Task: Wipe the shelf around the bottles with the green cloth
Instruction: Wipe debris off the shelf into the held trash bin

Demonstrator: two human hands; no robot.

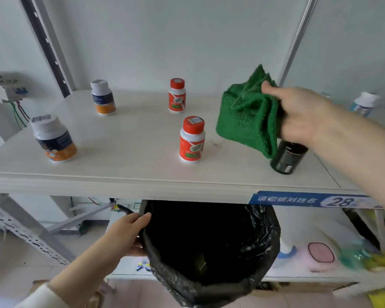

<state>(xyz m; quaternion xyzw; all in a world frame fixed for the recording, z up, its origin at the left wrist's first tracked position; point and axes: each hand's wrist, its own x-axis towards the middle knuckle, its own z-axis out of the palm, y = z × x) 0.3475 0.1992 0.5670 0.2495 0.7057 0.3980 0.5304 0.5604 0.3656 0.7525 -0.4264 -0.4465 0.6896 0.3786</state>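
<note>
- The right hand [298,114] pinches the bunched green cloth [247,114] between thumb and fingers, holding it up over the right part of the shelf [131,138]
- The cloth's lower corner hangs in front of a dark bottle [287,158], which stands upright just beneath that hand
- A front red-capped bottle [192,138] and a rear red-capped bottle [176,95] stand upright mid-shelf, left of the cloth and apart from it
- A near white-capped bottle [53,138] and a far white-capped bottle [102,97], both with blue and orange labels, stand further left
- The left hand [125,234] grips the rim of a black-lined bin [209,252] below the shelf's front edge, fingers curled over the liner
- The two hands are well apart
- A blue label strip [309,201] sits on the shelf's front edge at the right
</note>
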